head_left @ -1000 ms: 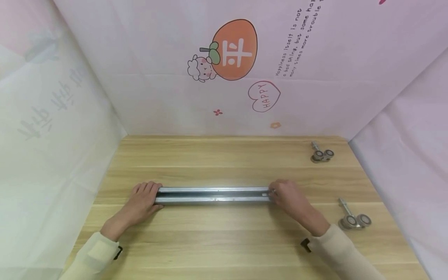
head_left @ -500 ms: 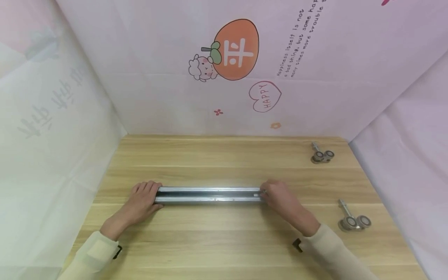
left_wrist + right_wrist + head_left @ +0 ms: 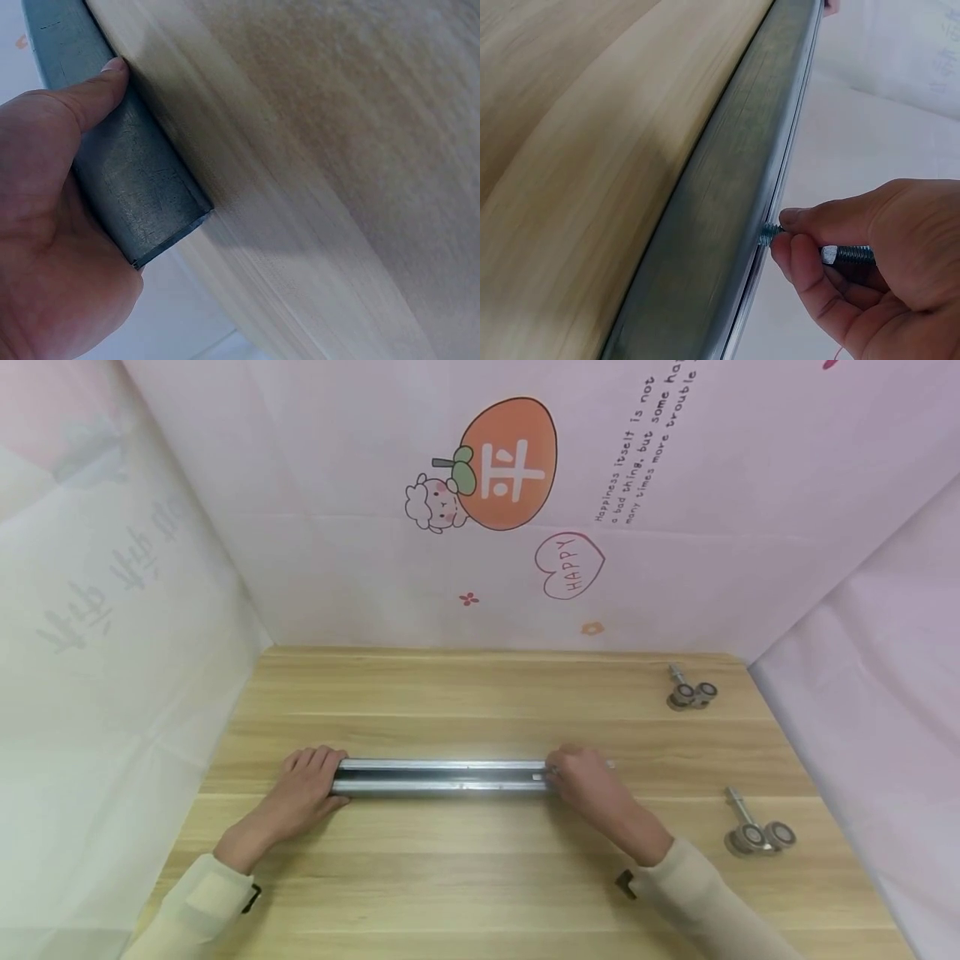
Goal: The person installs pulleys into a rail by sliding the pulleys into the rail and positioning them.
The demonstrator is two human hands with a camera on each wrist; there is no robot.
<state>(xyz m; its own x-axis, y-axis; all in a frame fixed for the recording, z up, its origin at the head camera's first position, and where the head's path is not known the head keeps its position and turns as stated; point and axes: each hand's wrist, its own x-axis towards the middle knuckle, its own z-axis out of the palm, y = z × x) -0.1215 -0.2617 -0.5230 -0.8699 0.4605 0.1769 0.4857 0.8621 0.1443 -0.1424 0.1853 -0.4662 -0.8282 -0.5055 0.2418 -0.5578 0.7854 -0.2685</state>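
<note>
A slotted metal rail [image 3: 442, 786] lies across the wooden table, its slot facing up. My left hand [image 3: 303, 789] grips its left end, thumb on the near side and fingers over the far side. In the left wrist view that thumb presses the rail's side wall [image 3: 142, 187] close to the cut end. Near the other end, my right hand [image 3: 588, 783] pinches a threaded bolt [image 3: 855, 255] that stands out of the slot. The bolt's lower thread shows between fingertips and rail in the right wrist view; whatever it joins inside the rail is hidden.
Two roller trolleys with threaded bolts lie on the table [image 3: 450, 893] at the right: one trolley [image 3: 692, 695] towards the back, another trolley [image 3: 761, 835] nearer the front. Printed white cloth [image 3: 337, 568] hangs behind and along both sides.
My right hand has slid left along the rail with the bolt, and the rail's right end now shows beyond it. The left hand and the rail have stayed in place.
</note>
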